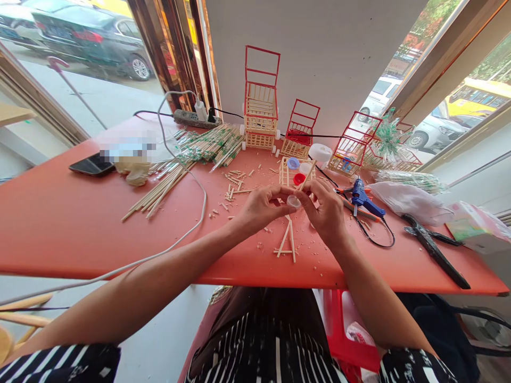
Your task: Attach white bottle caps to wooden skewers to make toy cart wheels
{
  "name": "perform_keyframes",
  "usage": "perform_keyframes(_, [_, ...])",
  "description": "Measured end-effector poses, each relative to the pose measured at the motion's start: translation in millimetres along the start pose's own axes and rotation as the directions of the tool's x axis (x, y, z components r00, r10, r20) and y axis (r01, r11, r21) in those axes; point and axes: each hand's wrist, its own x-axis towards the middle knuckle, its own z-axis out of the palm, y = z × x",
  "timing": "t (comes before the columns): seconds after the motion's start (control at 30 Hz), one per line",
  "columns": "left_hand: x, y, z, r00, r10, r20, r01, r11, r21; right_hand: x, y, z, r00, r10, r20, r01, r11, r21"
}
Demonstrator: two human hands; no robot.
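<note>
My left hand [263,206] is closed with its fingertips on a small translucent bottle cap [293,201]. My right hand [327,211] pinches a thin wooden stick [308,175], tilted up and to the right, its lower end close to the cap. Whether the stick touches the cap I cannot tell. Behind my fingers stands a small stick frame [283,171] with a blue cap [293,163], a red cap [299,178] and a whitish cap [305,168] at it. Below my hands, a few joined-looking sticks [293,242] lie on the red table [235,268].
Stick-built carts [261,106] stand along the back. Bundled sticks [215,143], cut pieces [235,183] and a phone [91,165] lie leftward. A white cable [203,207] crosses the table. A blue glue gun [361,198] and a black-handled cutter [435,252] lie rightward.
</note>
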Motion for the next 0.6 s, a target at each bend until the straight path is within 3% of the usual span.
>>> perform_keyframes(0.6, [-0.2,-1.2,-1.1,1.0,0.008,0.005,-0.008,1.0,0.024,-0.5,0.2,0.5,1.0,0.014,0.002,-0.014,1.0,0.008])
